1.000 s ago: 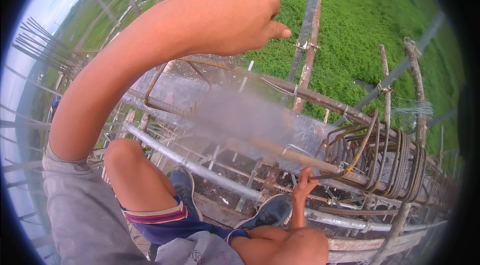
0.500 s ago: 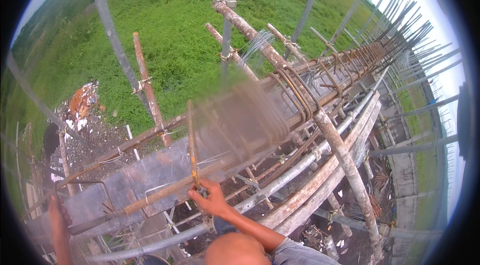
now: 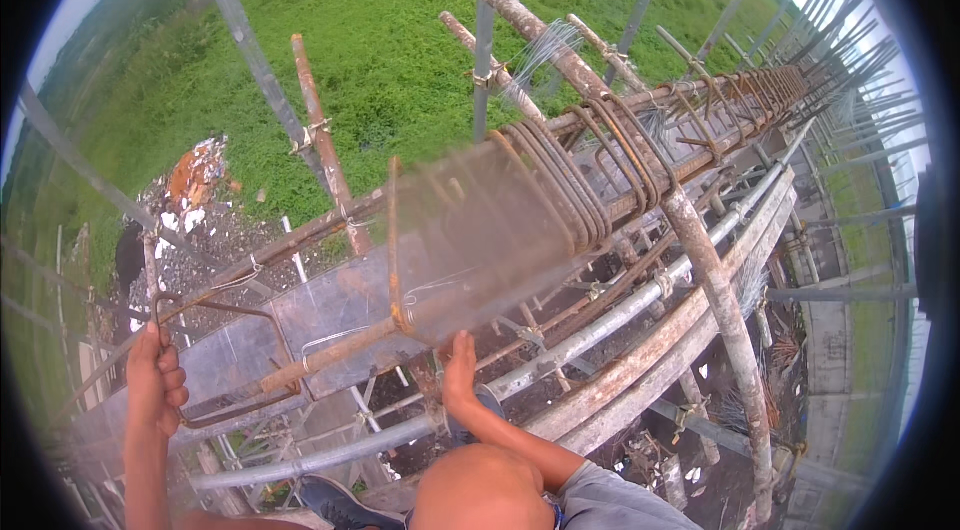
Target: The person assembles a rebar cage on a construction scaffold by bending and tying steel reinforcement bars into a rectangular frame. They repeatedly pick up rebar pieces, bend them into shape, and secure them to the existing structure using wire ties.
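My left hand [image 3: 158,382] is closed around the near-left side of a bent rectangular rebar stirrup [image 3: 228,306]. This stirrup loops around the long rusty bars of a beam cage. My right hand [image 3: 460,370] is just below the near long bar [image 3: 340,351], seen edge-on with its fingers stretched up and nothing visible in it. To its upper left, a single rusty stirrup [image 3: 394,245] stands upright on the bars. Further right, several stirrups [image 3: 560,180] hang bunched together, partly smeared by a brownish blur over the middle of the cage.
Flat grey formwork panels [image 3: 235,345] lie under the cage. A thick, spattered pole [image 3: 710,280] crosses at the right. Metal scaffold tubes [image 3: 370,445] and pale planks [image 3: 660,340] run below, with the ground visible far down. Thin tie wires [image 3: 550,48] hang in a bundle behind.
My right hand has come off the upright stirrup and moved slightly right. My left hand has moved up and right with its stirrup. The whole view has shifted a little.
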Motion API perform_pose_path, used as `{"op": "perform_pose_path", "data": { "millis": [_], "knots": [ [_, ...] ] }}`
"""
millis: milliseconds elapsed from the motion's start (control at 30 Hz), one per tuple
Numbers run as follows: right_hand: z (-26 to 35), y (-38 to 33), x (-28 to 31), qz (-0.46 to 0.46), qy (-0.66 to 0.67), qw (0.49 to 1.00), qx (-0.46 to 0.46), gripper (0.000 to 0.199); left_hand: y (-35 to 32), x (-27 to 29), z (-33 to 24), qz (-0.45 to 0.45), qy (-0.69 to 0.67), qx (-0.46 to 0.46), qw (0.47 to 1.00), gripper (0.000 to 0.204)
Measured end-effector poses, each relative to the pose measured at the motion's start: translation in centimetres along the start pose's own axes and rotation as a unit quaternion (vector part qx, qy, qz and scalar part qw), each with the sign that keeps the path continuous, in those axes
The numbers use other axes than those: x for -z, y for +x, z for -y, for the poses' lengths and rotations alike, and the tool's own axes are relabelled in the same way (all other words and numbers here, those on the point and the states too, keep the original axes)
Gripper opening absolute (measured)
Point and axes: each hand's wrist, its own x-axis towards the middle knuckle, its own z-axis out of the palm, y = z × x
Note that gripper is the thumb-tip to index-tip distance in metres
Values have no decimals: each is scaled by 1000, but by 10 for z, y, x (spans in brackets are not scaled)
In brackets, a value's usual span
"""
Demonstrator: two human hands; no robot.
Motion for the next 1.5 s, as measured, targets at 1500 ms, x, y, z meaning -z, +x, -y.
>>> {"op": "perform_pose_path", "data": {
  "millis": [1500],
  "knots": [
    [35,-1,-67,141,350,794,-476,39,-68,-229,-52,218,-163,5,962,13]
  ]
}}
